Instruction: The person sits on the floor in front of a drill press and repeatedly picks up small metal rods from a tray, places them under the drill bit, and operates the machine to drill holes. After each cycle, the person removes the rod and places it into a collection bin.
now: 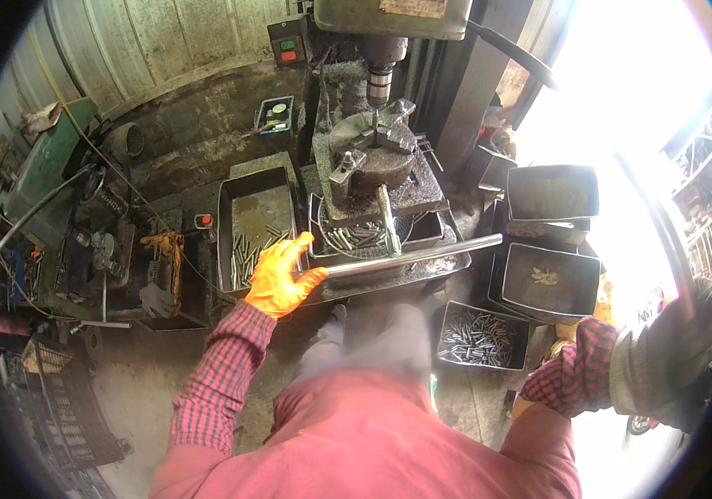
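My left hand (283,276), in an orange glove, is at the left end of a shiny steel bar (422,257). Its thumb lies against the bar in a loose grip, the index finger curving away from it. A thinner rod (387,218) joins the bar to the clamping fixture (372,158) under a drill press chuck (379,83). At the far right, my right hand (678,353), in a grey glove, is raised close to the camera around the lower end of a curved lever (659,212). Its fingers are partly hidden by the picture's rim.
Short metal pins lie in a tray (224,241) on the left and a floor bin (442,339) on the right. Two dark trays (553,191) (551,279) stand right of the press. A switch box (288,46) is behind; another greasy machine (102,249) stands left.
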`<state>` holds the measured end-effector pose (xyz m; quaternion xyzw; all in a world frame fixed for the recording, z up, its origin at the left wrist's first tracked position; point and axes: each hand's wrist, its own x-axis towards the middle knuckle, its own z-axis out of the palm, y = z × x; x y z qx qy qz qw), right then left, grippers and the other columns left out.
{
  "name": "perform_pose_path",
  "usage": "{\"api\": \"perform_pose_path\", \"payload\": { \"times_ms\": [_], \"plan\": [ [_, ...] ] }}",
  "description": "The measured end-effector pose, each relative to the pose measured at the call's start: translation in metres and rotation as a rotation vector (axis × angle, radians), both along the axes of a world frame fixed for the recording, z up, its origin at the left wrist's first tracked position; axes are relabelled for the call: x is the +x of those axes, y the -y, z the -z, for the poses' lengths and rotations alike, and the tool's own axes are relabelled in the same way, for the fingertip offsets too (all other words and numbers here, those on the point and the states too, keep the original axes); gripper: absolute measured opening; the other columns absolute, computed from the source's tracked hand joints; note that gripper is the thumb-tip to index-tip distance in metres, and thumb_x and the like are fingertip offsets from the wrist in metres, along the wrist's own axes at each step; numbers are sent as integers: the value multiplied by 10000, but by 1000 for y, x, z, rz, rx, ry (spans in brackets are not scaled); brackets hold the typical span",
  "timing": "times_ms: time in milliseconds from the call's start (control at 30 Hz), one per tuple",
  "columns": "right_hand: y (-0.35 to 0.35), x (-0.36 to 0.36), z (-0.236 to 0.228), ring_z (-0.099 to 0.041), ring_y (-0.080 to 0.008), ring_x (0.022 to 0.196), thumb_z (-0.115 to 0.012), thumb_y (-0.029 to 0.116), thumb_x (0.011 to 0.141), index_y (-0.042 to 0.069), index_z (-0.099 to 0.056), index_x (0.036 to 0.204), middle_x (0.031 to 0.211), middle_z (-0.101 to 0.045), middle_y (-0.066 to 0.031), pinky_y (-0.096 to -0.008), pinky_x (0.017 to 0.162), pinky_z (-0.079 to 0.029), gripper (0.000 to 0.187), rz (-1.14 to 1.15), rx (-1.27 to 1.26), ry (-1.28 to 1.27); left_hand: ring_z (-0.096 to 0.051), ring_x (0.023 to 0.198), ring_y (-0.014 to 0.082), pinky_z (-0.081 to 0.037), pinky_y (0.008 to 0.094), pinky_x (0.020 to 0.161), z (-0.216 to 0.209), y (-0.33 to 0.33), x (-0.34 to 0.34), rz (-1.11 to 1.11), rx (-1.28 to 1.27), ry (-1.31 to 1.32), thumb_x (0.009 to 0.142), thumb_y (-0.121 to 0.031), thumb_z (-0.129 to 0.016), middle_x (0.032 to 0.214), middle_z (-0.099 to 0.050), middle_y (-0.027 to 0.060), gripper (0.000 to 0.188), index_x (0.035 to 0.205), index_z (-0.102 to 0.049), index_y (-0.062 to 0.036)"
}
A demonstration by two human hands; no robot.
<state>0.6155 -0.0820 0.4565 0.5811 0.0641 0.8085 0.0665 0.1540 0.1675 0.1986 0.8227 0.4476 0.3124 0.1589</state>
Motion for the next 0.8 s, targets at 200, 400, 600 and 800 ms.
{"api": "perform_pose_path", "payload": {
  "times_ms": [200,400,600,800],
  "plan": [
    [-21,10,1,-602,-135,810,-559,466,1077,218,-679,1145,1024,-683,48,-341,784,-471,284,-284,80,-129,-639,1228,370,-489,470,1084,13,-16,26,131,-102,-349,923,-586,-770,1300,-702,193,766,1434,-642,-30],
    [-53,42,19,-639,-146,962,-564,385,1090,157,-703,1221,1130,-710,-11,-346,897,-501,298,-1663,399,-484,-675,1117,370,-520,480,1010,39,-22,36,135,-196,-371,919,-451,-782,1165,-735,164,605,1359,-677,-49],
    [-176,27,118,-677,-158,1114,-568,305,1104,96,-728,1297,1235,-738,-71,-352,1009,-531,326,-1927,814,-1578,-695,1082,368,-526,488,1001,31,-39,43,305,-103,-610,901,-333,-758,1114,-751,161,491,1317,-706,-78],
    [-230,-47,249,-648,-260,934,-595,682,993,0,-648,1304,981,-651,-110,-428,983,-555,751,-2716,1626,-2483,-728,948,398,-580,522,851,35,-50,46,346,-366,-715,862,-288,-730,967,-763,171,352,1180,-758,-139]
  ]
}}
